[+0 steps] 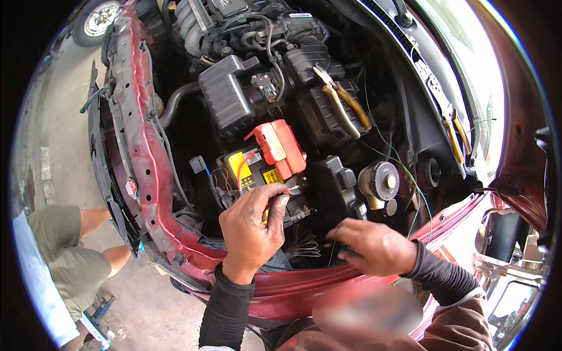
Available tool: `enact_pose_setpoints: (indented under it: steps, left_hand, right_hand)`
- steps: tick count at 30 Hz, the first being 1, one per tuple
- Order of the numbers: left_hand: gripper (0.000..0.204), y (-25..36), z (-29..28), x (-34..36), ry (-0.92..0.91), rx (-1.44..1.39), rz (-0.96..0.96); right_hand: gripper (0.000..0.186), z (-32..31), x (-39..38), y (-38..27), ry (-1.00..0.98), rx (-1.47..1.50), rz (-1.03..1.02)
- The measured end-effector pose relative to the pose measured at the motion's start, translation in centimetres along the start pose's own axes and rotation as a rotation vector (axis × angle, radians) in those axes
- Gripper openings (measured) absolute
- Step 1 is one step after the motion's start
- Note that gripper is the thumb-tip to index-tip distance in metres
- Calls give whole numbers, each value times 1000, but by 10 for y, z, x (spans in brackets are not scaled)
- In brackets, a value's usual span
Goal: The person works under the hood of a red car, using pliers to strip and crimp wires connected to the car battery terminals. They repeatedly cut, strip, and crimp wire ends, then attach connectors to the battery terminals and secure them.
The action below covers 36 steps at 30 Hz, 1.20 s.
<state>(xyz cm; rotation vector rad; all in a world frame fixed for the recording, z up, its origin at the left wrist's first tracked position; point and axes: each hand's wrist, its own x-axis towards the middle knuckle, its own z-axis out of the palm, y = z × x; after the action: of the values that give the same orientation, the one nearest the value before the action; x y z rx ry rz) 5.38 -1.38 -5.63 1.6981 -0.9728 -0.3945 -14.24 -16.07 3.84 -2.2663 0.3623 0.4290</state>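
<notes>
My left hand (pixel 254 225) is over the car battery, thumb and forefinger pinched on the end of a thin red wire (pixel 241 169). A small bare metal tip (pixel 294 188) pokes out past the fingertips. The wire loops up beside the yellow-labelled battery (pixel 237 161) toward its red terminal cover (pixel 281 149). My right hand (pixel 374 245) hovers above the near edge of the engine bay, right of the battery. Its fingers are bent loosely, with forefinger and thumb apart. I see nothing held in it.
Yellow-handled pliers (pixel 345 108) lie on a black box, and a second yellow-handled pair (pixel 456 137) rests by the windscreen. Loose green wires (pixel 404 167) run past the round reservoir cap (pixel 386 181). A grey connector (pixel 199 164) sits left of the battery. Another person's legs (pixel 73 245) are at the left.
</notes>
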Motion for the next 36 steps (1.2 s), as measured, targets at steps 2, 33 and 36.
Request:
enact_pose_setpoints:
  steps: [2, 33, 36]
  left_hand:
    - [12, 0, 0, 0, -7, 20, 48]
    - [13, 11, 0, -3, -232, -61, -43]
    - [14, 14, 6, -3, -203, -81, -21]
  right_hand:
    - [30, 3, 2, -2, 18, -42, -44]
    - [26, -12, 60, 18, -9, 849, 390]
    - [22, -14, 63, 18, -18, 746, 354]
